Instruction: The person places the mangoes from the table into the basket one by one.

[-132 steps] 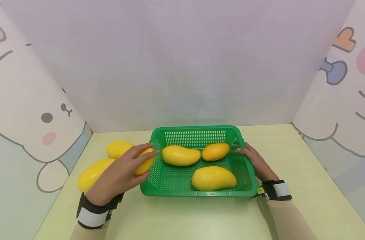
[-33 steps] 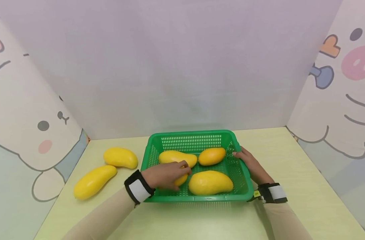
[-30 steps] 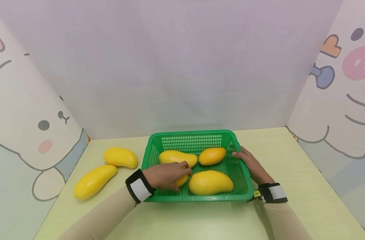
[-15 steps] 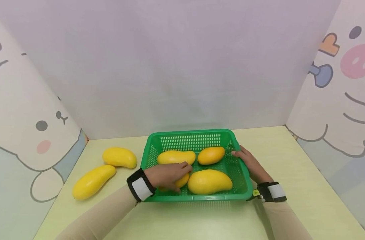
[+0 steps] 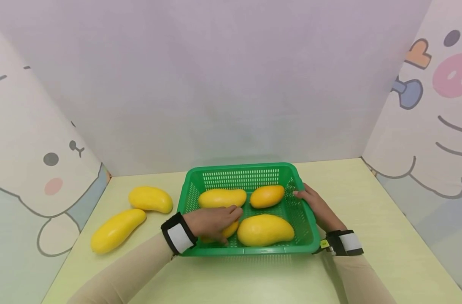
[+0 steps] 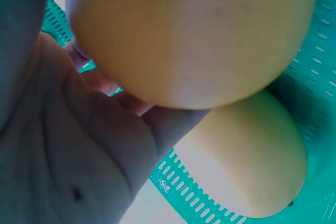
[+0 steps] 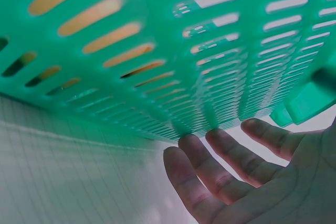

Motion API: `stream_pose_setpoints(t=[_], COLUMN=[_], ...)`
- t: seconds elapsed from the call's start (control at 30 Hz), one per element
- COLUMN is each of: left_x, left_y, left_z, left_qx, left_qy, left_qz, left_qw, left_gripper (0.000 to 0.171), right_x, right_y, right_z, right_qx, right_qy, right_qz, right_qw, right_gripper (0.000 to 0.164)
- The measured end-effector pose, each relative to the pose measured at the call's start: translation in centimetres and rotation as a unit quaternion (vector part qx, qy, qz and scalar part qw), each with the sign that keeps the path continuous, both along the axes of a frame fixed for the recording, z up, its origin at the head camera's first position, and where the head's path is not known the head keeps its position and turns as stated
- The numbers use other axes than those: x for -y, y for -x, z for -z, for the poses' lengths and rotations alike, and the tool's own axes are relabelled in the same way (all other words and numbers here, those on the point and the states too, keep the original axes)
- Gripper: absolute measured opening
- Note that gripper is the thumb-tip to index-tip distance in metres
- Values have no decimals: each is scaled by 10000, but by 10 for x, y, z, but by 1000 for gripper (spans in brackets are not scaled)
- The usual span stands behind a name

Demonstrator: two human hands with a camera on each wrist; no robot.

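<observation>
moved mango: since the first frame the left hand (image 5: 215,219) has brought this mango (image 5: 231,229) from over the left rim down into the green basket (image 5: 263,251), where it sits at the near left; against the last earlier frame the fingers look a little straighter.
left hand: draped over that mango, fingers across the top and far side, thumb toward the near side; i cannot tell whether it grips or merely rests there.
right hand: at the basket's right rim, thumb hooked over the inside, fingers along the outer wall, holding the rim between them.
basket neighbours: a yellow mango (image 5: 221,197) at far left, an orange-tinted mango (image 5: 267,196) at far right, and a large mango (image 5: 266,230) at near right, just beside the one under the left hand; i cannot tell if those two touch.
inside so far: four mangoes, the fourth seemingly all but placed, as i judge it, since its underside is hidden.
outside the basket: two mangoes on the tabletop (image 5: 367,198) to the left, one farther (image 5: 151,199), one nearer (image 5: 118,231), their ends close together; neither hand is on them.
tally: four of the six in view are inside, two are out.
backdrop: a plain pale wall (image 5: 234,84) at the far side.
</observation>
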State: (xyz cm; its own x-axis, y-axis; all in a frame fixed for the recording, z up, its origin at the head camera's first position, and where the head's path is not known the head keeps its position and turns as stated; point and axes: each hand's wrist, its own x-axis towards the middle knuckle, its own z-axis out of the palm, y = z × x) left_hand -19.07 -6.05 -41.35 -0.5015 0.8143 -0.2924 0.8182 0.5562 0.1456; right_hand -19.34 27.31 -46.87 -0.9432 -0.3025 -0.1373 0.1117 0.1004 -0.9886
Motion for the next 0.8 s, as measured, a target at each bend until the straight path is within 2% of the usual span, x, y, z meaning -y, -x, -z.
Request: stream_pose_setpoints(t=[0.23,0.8], left_x=[0,1], left_y=[1,0], left_z=[0,3], left_qx=[-154,-335], left_qy=[102,272], left_qz=[174,355], left_qw=[9997,9984], left_gripper=[63,66], right_x=[0,0], right_y=[0,0], right_z=[0,0], right_qx=[-48,-31], right_qy=[-28,-24], right_qz=[-4,8], right_qw=[10000,10000], right_gripper=[59,59])
